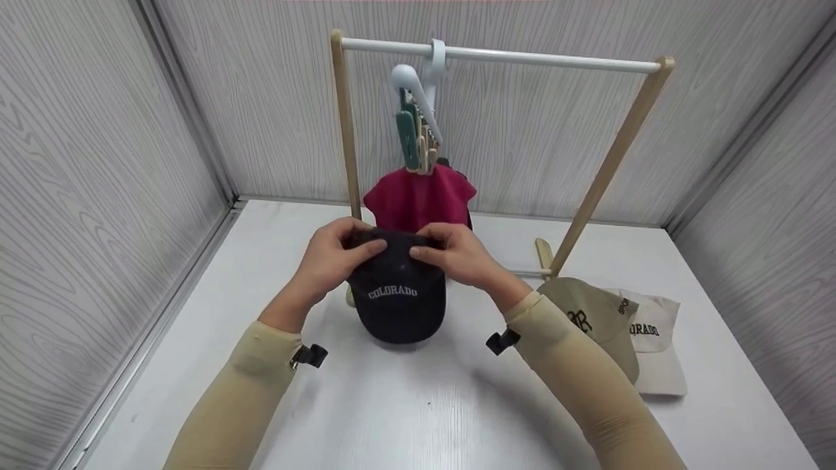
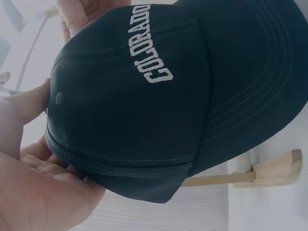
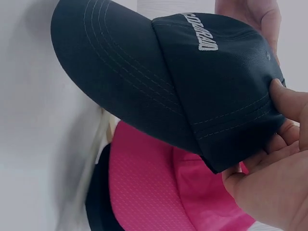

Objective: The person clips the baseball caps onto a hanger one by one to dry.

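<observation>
Both hands hold a dark cap [image 1: 397, 274] with white COLORADO lettering, its brim pointing down toward the near side. The left hand [image 1: 334, 256] pinches the cap's upper left edge, thumb on the front and fingers behind. On the upper right edge, the right hand [image 1: 459, 253] pinches it the same way. Just behind hangs a crimson cap [image 1: 421, 196] under clips [image 1: 418, 140] on a white hanger [image 1: 432, 85]. In the right wrist view the pink-red cap [image 3: 149, 183] shows below the dark cap [image 3: 216, 82], with a black edge beside it.
A rack with wooden posts [image 1: 607, 170] and a white top rail [image 1: 522, 57] stands at the back of the white table [image 1: 392, 411]. At the right lie an olive cap [image 1: 591, 313] and, partly beneath it, a cream cap [image 1: 659, 339]. Grained panels [image 1: 85, 163] enclose the table.
</observation>
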`<state>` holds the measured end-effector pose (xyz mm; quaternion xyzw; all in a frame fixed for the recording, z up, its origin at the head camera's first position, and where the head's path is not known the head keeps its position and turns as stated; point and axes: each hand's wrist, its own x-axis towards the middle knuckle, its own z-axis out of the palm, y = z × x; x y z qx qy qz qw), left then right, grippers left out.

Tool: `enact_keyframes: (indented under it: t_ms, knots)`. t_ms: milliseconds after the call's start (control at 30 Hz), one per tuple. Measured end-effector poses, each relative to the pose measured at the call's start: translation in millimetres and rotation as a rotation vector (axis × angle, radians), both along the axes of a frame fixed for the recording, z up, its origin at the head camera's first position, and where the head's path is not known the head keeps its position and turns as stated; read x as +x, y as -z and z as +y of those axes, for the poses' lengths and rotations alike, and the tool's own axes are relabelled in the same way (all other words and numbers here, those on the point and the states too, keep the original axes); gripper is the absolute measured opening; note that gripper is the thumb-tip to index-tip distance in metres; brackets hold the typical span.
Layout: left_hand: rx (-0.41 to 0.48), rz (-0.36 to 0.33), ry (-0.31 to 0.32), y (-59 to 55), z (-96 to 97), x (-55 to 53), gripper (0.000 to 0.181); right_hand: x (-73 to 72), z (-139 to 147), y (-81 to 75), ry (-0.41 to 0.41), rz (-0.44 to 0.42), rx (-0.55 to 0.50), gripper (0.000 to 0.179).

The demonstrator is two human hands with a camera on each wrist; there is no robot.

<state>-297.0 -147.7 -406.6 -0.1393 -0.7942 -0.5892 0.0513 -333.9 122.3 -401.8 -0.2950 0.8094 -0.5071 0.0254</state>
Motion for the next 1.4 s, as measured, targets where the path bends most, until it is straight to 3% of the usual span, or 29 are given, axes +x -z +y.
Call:
enact_keyframes:
  t_ms: [367,600,1033,1400]
  knots:
    - [0.028,0.053,-0.007,-14.9,12.2,-3.2,0.029,-3.4,7.7,-15.8,0.056,0.072,0.038,0.009]
    - [0.037,0.112,-0.019,-25.6,19.7,-3.8,0.024,-3.1,11.7,-26.2,0.076,0.055,0.007,0.009]
    - [0.066,0.218,-0.048,-38.4,37.2,-4.9,0.025,-7.1,20.9,-45.1,0.054,0.132,-0.021,0.011]
    - [0.067,0.263,-0.060,-49.6,44.3,-7.4,0.025,-10.5,24.9,-55.6,0.050,0.109,-0.047,0.013]
